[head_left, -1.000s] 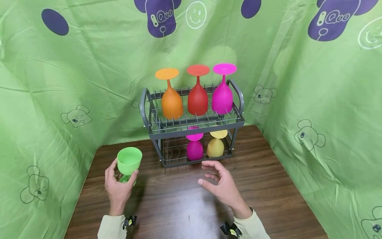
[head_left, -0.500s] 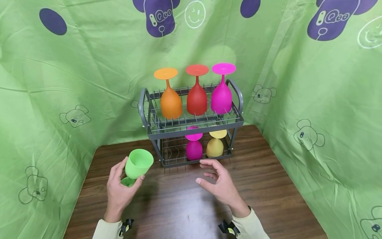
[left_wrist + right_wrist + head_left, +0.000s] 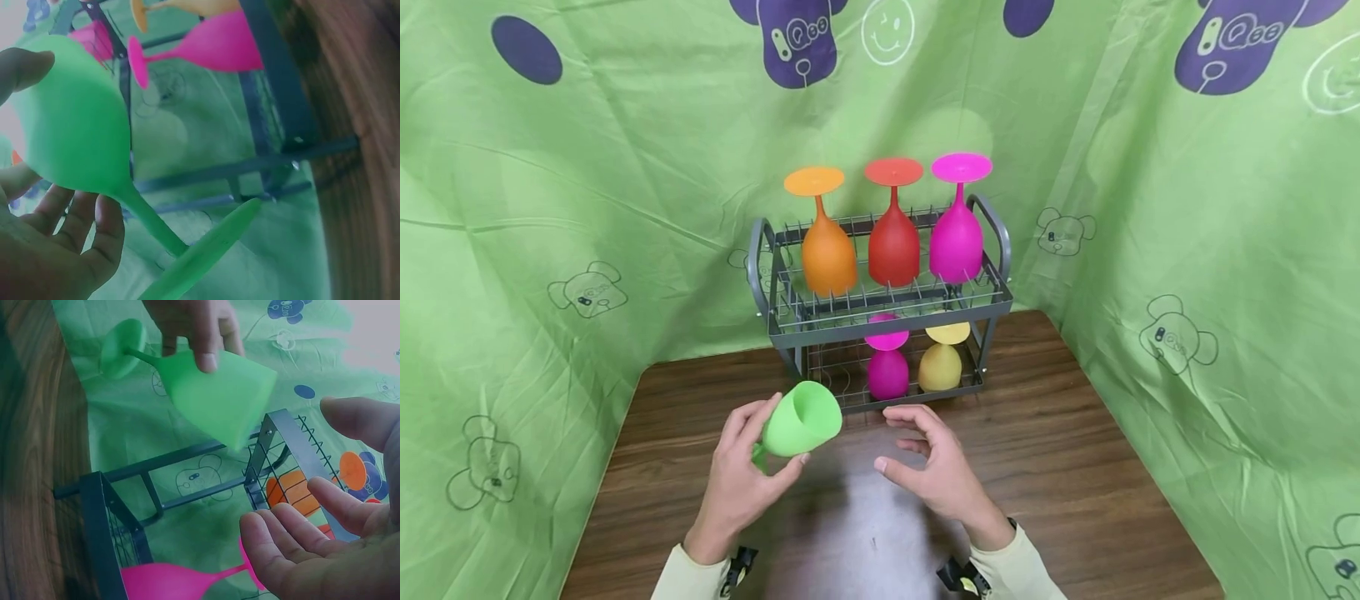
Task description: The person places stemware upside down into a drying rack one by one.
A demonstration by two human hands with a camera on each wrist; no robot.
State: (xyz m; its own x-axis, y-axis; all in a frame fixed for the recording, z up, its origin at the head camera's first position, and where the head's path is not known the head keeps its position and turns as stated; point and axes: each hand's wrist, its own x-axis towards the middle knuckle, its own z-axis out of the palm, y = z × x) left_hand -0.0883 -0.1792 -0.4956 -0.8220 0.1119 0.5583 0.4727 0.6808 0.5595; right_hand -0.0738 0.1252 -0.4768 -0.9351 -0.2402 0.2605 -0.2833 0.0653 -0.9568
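Note:
A green plastic goblet (image 3: 797,421) is gripped round its bowl by my left hand (image 3: 745,479). It tilts with its mouth toward the right, and its stem and foot (image 3: 200,250) point down and away in the left wrist view. My right hand (image 3: 936,471) holds nothing; its fingers are loosely bent, thumb apart, in front of the rack's lower shelf. In the right wrist view the goblet's bowl (image 3: 212,394) faces the right hand's spread fingers (image 3: 300,531), with space between them.
A two-tier grey dish rack (image 3: 887,329) stands at the back of the wooden table (image 3: 1037,467). Upside down on top are orange (image 3: 829,258), red (image 3: 893,248) and magenta (image 3: 956,246) goblets. Below stand a magenta (image 3: 888,373) and a yellow goblet (image 3: 940,367). Green cloth (image 3: 625,208) surrounds the table.
My left hand has moved right toward the middle, and the green goblet has tipped from upright to lying over rightward. My right hand has shifted slightly left.

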